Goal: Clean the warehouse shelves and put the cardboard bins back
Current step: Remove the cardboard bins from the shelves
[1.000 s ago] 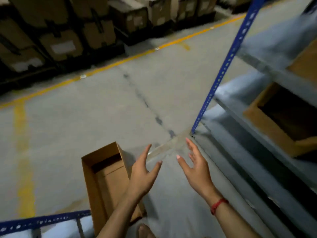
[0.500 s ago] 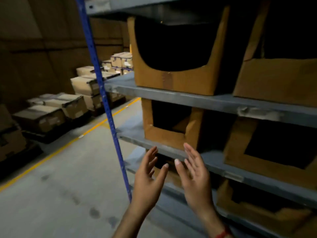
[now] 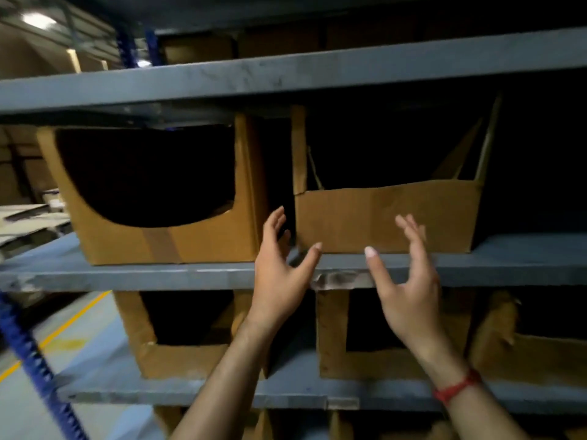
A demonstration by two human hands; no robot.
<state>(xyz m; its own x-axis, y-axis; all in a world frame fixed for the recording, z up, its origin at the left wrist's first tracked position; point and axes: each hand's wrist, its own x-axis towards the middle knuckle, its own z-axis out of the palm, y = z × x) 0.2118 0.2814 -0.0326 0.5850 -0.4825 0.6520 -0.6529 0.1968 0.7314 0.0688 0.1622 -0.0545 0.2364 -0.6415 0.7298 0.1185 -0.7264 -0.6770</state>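
Hands come first: our left hand (image 3: 279, 274) and right hand (image 3: 409, 281) are raised, palms facing each other, fingers straight and spread. The grip of each is open and holds nothing.

Both hang in front of the brown cardboard bin with the low straight front wall (image 3: 387, 220). It stands on the grey metal shelf (image 3: 158, 276), right of a brown cardboard bin with a curved cut-out front (image 3: 165, 242). The left fingers reach into the dark gap between the two bins, near the low bin's left corner. The right hand is blurred in front of its front wall, so we cannot tell if it touches.

A second ago we looked down at the concrete floor, where an open cardboard box lay near the foot of the blue perforated upright (image 3: 35, 366). That box is out of view now. Half a second ago our hands were close together, in front of a lower shelf edge. Now the view has swung up a level and the hands are wider apart, about as wide as a bin's front.

We judge that we are done with the floor box and are going for this bin, either to straighten it or to pull it out so the shelf under it can be wiped. More cardboard bins (image 3: 178, 357) sit on the shelf below.
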